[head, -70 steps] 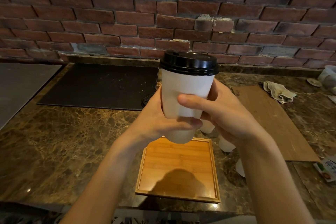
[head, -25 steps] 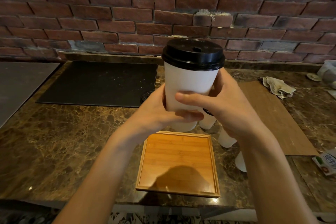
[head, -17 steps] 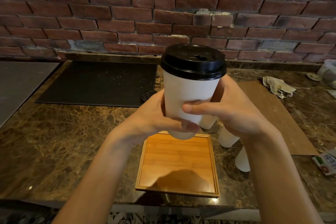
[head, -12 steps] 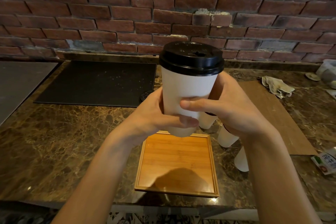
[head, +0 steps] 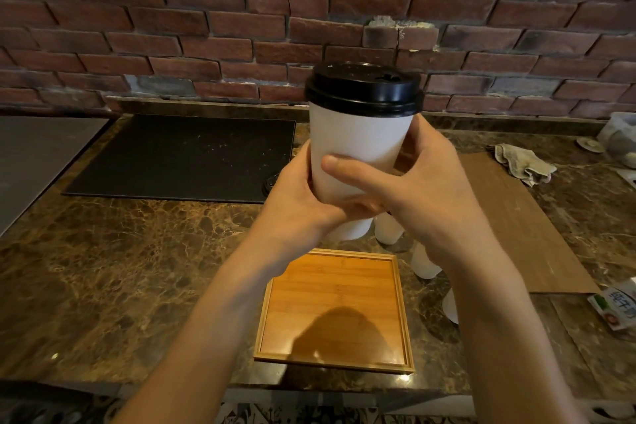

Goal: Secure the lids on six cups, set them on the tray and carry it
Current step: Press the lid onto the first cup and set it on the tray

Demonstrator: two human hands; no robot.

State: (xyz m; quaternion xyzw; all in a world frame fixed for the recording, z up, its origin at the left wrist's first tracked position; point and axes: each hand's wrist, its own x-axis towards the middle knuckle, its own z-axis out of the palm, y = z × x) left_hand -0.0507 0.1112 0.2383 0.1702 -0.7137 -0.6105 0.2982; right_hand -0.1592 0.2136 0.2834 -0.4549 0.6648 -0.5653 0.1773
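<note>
Brick wall and a brown marbled bench (head: 113, 272) frame the work. Both hands are clenched round one white cup (head: 358, 148), held upright in the air above the bench with its black lid (head: 364, 88) seated on top: the left hand (head: 296, 196) wraps the lower wall from the left, the right hand (head: 426, 189) from the right, thumb laid across the front. The relation that matters is vertical — the wooden tray (head: 335, 311), bare of cups, lies on the bench below the cup and nearer the person. The cup's long axis stands plumb, so setting it down looks like a lowering toward the body. Neither hand is plainly nearer the tray. Other white cups (head: 425, 263) stand just right of the tray, partly hidden behind the right arm — their count and lids cannot be made out.
</note>
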